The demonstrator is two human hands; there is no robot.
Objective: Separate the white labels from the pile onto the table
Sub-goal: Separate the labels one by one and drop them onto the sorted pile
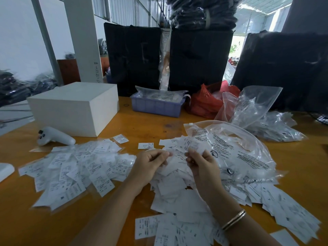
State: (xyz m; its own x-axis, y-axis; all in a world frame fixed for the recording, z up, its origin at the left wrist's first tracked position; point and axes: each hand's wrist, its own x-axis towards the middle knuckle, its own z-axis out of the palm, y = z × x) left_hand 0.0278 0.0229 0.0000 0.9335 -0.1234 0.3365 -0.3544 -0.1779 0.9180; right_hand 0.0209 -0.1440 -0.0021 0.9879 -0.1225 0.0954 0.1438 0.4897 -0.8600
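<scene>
A heap of white printed labels (175,189) lies in the middle of the orange table (147,125), under both hands. My left hand (150,165) and my right hand (200,164) are raised just above the heap, fingers curled, each pinching white labels (177,156) held between them. Spread flat on the left lies a wide layer of separated labels (76,167). More labels (292,208) trail off to the right and toward the near edge.
A large clear zip bag (236,148) lies just right of my hands. Behind stand a white box (74,107), a white controller (55,136), a purple tray (156,103), a red bag (205,102), more clear bags (257,107) and black bundles (134,59).
</scene>
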